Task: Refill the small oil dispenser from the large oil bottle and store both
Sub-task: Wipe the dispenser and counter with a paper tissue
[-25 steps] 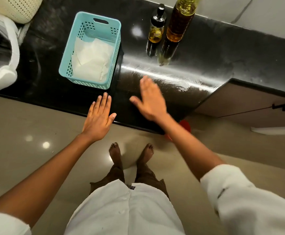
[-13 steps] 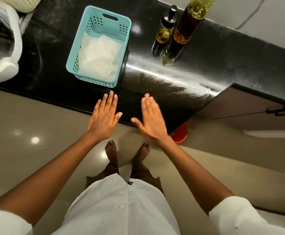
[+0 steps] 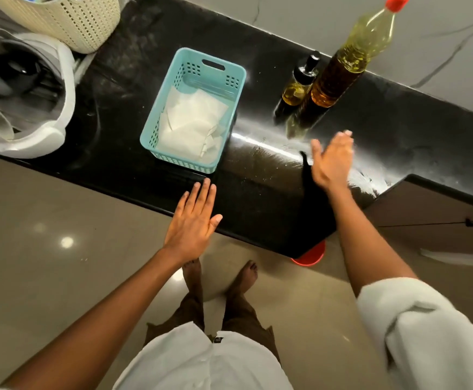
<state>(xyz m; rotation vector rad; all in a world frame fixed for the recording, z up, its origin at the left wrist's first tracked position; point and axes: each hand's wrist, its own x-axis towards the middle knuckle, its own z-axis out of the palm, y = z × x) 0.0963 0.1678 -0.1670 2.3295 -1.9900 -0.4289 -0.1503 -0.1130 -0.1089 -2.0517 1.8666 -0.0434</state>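
Empty grip on both sides. Left hand (image 3: 193,220) is flat, fingers straight and together, over the front edge of the black counter (image 3: 257,209), just short of the teal basket (image 3: 238,77). Right hand (image 3: 331,160) is edge-on with fingers straight, blurred, and holds nothing. It hovers over the counter, short of the bottles.

Neither task item is touched. Small oil dispenser (image 3: 300,85) and large oil bottle (image 3: 342,71) both stand upright at the back of the counter by the wall, dispenser just left of the bottle. Can't tell if they touch.

Likely risks from here:
- Bare feet (image 3: 248,274) on glossy floor (image 3: 60,220), so any oil that runs off the front edge is a slip hazard.
- Counter under the right hand shows a streaky sheen. Can't tell if it's wet, oily or just glare. If oily, the palm picks it up and the grip on the bottle slips.
- White paper sheets (image 3: 193,122) in the basket are the only wipe material in reach, and they sit on the left hand's side.
- Bottles sit tight together. A reach for the tall one probably clips the dispenser's pump head and tips it.
- Large bottle is tall, narrow and mostly full, red cap (image 3: 397,1) on. A one-handed lift by the neck could swing it.
- Dispenser neck looks narrow and no funnel is visible. A pour straight from the big bottle likely overshoots.
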